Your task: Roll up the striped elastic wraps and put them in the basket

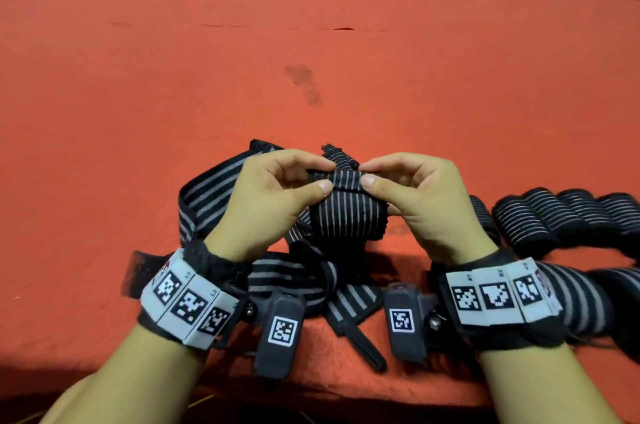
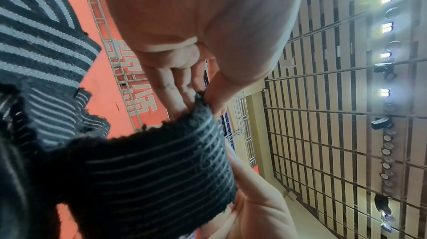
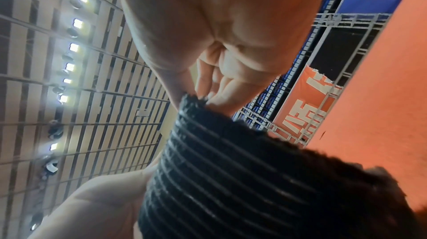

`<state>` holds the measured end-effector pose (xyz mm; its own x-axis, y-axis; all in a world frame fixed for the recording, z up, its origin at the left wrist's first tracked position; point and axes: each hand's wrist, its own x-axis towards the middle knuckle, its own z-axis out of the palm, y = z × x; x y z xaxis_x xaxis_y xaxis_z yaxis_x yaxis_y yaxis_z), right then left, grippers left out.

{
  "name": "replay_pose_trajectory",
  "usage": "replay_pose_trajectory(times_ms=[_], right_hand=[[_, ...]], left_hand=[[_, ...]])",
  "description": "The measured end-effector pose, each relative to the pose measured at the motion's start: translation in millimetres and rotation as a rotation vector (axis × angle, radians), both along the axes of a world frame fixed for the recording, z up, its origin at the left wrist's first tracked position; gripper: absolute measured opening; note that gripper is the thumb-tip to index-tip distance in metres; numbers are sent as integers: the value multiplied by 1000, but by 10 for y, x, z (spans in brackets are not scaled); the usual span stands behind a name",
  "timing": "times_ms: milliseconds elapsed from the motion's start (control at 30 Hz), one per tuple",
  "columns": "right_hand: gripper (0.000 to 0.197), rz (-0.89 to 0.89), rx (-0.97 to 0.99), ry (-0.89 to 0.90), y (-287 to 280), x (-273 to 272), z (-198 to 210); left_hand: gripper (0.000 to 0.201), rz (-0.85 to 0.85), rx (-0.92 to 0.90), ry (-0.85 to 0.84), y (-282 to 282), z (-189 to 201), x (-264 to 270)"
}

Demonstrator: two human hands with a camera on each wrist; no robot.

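2 hands, left hand and right hand, each pinching the striped wrap end between thumb and fingertips, probably to start a tight roll above the red table

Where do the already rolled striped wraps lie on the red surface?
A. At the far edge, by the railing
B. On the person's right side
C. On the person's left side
B: the rolled wraps lie in a row beside the right hand, while loose wraps spread toward the left.
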<state>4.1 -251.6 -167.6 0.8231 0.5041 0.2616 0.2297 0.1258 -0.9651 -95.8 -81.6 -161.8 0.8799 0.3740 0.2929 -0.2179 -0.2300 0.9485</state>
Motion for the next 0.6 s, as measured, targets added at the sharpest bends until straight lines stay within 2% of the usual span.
replay_pose_trajectory(times_ms=[167,300,467,600], right_hand=[[23,5,19,-148,-43,-14,-8],[28,54,10,-232,-60,-21,-25],[27,75,5,-271,-62,-54,-16],[21,123,11,-221,-68,-65,-14]], left_hand=[[20,-107,-136,101,-25,36,-15],[38,-125,-128,163,-30,79,-41],[8,-78,-87,113,-10,80,-71],[12,-92,-66,52,20,88,-98]])
